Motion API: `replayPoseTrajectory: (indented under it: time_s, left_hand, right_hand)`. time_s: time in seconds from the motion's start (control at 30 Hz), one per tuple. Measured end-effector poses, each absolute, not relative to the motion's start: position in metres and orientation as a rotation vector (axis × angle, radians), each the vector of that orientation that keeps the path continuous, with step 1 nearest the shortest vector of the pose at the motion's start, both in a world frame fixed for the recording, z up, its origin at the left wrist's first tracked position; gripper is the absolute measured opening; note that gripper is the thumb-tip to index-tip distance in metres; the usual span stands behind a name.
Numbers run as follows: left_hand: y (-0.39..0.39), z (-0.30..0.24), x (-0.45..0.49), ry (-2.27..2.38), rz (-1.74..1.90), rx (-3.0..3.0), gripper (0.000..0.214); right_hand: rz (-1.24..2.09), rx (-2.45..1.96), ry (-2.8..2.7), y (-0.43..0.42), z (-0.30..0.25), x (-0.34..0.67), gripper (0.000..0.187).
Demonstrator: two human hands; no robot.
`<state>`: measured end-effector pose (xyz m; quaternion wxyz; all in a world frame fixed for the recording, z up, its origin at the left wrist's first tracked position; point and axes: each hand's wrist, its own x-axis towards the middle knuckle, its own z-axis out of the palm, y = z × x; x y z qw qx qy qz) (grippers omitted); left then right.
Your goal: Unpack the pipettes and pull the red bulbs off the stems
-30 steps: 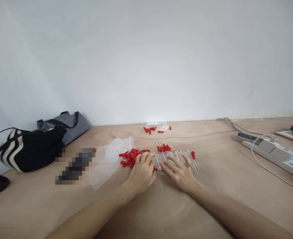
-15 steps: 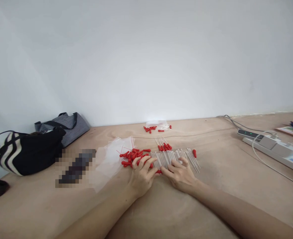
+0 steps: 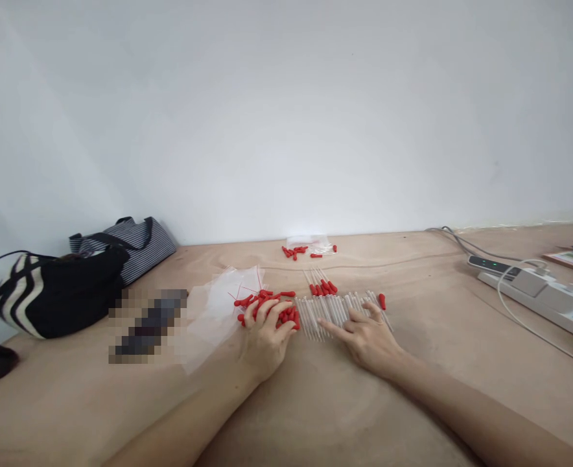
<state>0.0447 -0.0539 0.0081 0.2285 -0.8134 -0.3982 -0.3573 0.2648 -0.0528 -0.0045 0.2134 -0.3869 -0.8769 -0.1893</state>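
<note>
Red rubber dropper bulbs lie in a loose pile (image 3: pixel 289 314), and my left hand (image 3: pixel 266 340) rests over it with curved, spread fingers. Its thumb touches the pile's right edge, where some bulbs are hidden under the fingers. Just to the right, clear glass dropper tubes (image 3: pixel 313 318) lie side by side in a row. My right hand (image 3: pixel 367 337) is over the row's near side, index finger stretched left onto the tubes and the other fingers loosely bent. Beyond the row, several droppers with red bulbs fitted (image 3: pixel 323 287) lie together. A single red bulb (image 3: pixel 382 301) lies right of the tubes.
A clear plastic bag (image 3: pixel 310 242) and more red bulbs (image 3: pixel 293 251) lie near the wall. Thin plastic bags (image 3: pixel 218 318) are spread left of the pile. Black and striped bags (image 3: pixel 80 292) stand farther left. A power strip (image 3: pixel 539 298) with cables lies at right.
My hands have moved apart, the left drawing back left over the pile and the right shifting right. The red bulb that lay between them no longer shows there.
</note>
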Motion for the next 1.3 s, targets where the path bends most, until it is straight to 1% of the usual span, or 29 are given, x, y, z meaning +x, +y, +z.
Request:
replayPoseTrajectory:
  time_s: [0.13, 0.2, 0.27, 0.37, 0.47, 0.6, 0.77, 0.97, 1.17, 1.3]
  left_hand:
    - [-0.050, 0.015, 0.040, -1.149, -1.092, -2.301, 0.015]
    - [-0.045, 0.018, 0.036, -1.201, -1.179, -2.361, 0.019]
    - [-0.037, 0.020, 0.026, -1.313, -1.246, -2.379, 0.023]
    - [-0.026, 0.025, 0.004, -1.572, -1.268, -2.323, 0.025]
    - [-0.018, 0.030, -0.019, -1.838, -1.292, -2.246, 0.028]
    - [-0.016, 0.037, -0.034, -2.035, -1.264, -2.205, 0.027]
    - [-0.019, 0.039, -0.033, -2.085, -1.113, -2.239, 0.020]
    - [-0.019, 0.035, -0.033, -2.144, -0.924, -2.211, 0.014]
    - [-0.014, 0.035, -0.042, -2.180, -0.922, -2.208, 0.022]
    - [-0.009, 0.039, -0.037, -2.061, -0.910, -2.087, 0.021]
  right_hand:
    - [-0.302, -1.232, -2.276, -0.045, 0.001, 0.284, 0.042]
    - [-0.182, -1.272, -2.197, -0.039, 0.002, 0.292, 0.041]
    - [-0.131, -1.337, -2.100, -0.032, 0.001, 0.299, 0.041]
    - [-0.160, -1.463, -1.979, -0.024, -0.005, 0.307, 0.038]
    - [-0.192, -1.559, -1.989, -0.022, -0.013, 0.308, 0.035]
    - [-0.238, -1.670, -2.037, -0.024, -0.022, 0.302, 0.033]
    - [-0.232, -1.748, -2.071, -0.025, -0.026, 0.294, 0.029]
    - [-0.273, -1.713, -2.083, -0.026, -0.029, 0.291, 0.027]
    - [-0.315, -1.716, -2.070, -0.029, -0.020, 0.292, 0.018]
    - [-0.382, -1.678, -2.012, -0.031, -0.012, 0.293, 0.020]
